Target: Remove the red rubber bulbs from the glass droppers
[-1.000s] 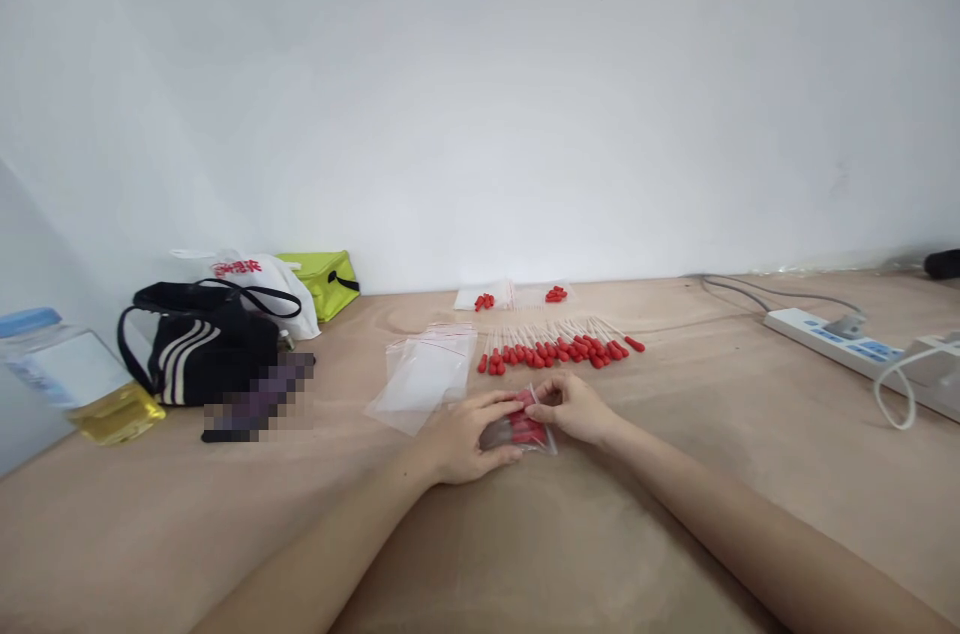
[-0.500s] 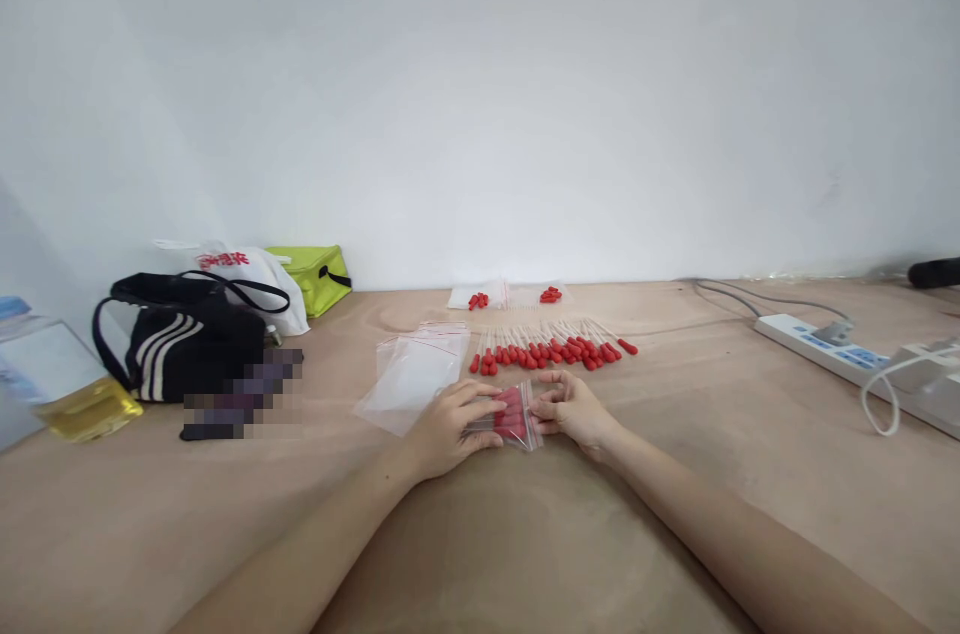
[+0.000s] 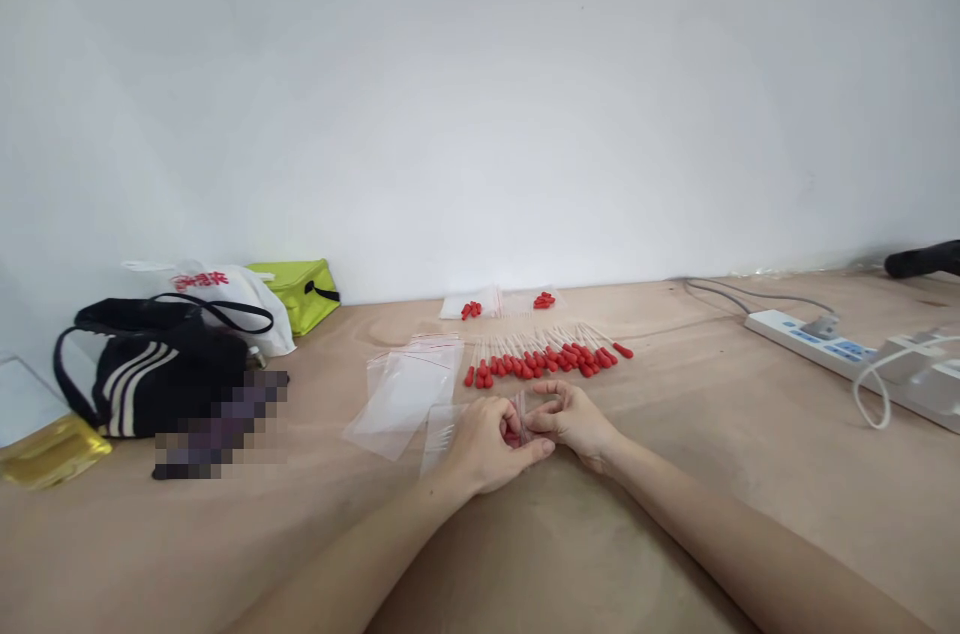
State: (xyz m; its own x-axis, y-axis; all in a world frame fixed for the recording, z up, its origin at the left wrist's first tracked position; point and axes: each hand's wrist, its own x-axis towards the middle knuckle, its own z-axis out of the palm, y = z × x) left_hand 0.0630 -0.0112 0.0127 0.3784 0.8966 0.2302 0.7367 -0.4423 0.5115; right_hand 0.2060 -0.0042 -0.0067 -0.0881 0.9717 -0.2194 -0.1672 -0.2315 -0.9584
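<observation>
Just before the loose red-tipped sticks (image 3: 540, 361), the left hand (image 3: 487, 446) and right hand (image 3: 576, 426) grip a clear bag (image 3: 435, 424), long axis sideways, zip end pointing rightward.

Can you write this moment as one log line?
left hand: curled over zip bag; right hand: fingers at bag's zip edge; beyond: loose red-tipped sticks; left side: flat clear bags

Left hand (image 3: 489, 446), mine, bare: back upward, fingers curled in, thumb stretched rightward. Right hand (image 3: 576, 424), bare: fingers bent toward the left — index uppermost, thumb below. Both close together, ahead of me. Left forearm (image 3: 360, 554) and right forearm (image 3: 720, 516): bare, slanting inward — a converging pair.
</observation>
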